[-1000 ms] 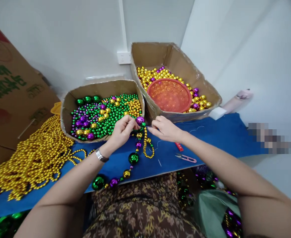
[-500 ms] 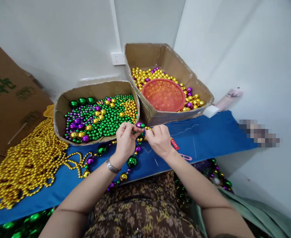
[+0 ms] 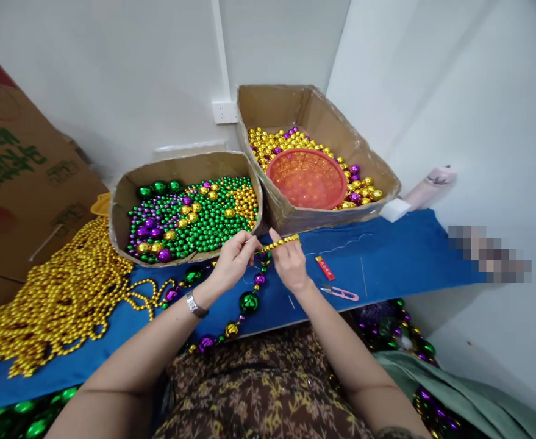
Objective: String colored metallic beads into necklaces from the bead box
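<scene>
Gold bead strand (image 3: 280, 242), a dangling loop a second ago, now drawn out nearly straight between the hands, above the blue surface (image 3: 405, 244)! Pinched at one end by the left hand (image 3: 233, 259), thumb and finger together; laid across the fingers of the right hand (image 3: 291, 266), cannot tell whether clamped there. Just below, big-bead garland (image 3: 249, 302) trailing nearer the body. Less slack now, so probably easier to control.

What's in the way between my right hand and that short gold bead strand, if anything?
Nothing visible. The short gold bead strand lies across the fingers of your right hand, running toward your left hand's fingertips. The red packet and pink snips lie off to the right, not between them.
</scene>
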Tool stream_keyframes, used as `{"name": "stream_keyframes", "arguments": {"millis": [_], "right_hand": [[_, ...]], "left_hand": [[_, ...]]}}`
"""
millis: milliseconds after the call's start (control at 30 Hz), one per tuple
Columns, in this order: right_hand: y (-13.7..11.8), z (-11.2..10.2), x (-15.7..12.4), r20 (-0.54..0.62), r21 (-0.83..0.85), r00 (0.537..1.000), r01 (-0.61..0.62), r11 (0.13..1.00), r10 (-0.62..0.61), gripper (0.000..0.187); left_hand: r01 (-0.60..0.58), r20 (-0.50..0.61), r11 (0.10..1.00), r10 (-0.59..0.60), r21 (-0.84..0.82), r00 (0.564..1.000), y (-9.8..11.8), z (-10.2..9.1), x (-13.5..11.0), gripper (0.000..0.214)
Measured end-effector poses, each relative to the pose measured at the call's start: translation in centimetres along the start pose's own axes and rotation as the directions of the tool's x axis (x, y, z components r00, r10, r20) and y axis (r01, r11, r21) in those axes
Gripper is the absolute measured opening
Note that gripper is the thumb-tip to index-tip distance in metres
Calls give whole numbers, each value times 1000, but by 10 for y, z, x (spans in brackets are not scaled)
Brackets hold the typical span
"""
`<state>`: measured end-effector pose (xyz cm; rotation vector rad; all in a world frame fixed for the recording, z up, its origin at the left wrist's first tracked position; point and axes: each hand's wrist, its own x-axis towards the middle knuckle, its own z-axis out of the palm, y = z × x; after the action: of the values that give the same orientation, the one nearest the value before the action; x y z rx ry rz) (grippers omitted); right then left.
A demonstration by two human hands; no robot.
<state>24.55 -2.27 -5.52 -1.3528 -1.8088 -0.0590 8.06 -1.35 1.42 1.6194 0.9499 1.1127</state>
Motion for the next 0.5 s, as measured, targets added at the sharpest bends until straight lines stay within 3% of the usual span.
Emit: {"name": "stream_keyframes", "arguments": {"millis": [133,233,367,500], "right_hand": [[13,9,10,55,-170,976,217,961,-211,40],[10,14,14,67,-187,965,260,947,-252,39],[-2,14,4,-27,-155,977,205,966,-212,35],[-17,-4,-28,-98,13,980,175,984,-173,30]], "left_hand": [[61,147,993,-77,104,986,-6,-12,8,33],[139,227,989,-145,41,963,-8,-15,13,38],[235,196,959,-203,-158,959,-9,-13,14,39],[183,57,943,-174,-278,983,-10,-13,13,34]]}}
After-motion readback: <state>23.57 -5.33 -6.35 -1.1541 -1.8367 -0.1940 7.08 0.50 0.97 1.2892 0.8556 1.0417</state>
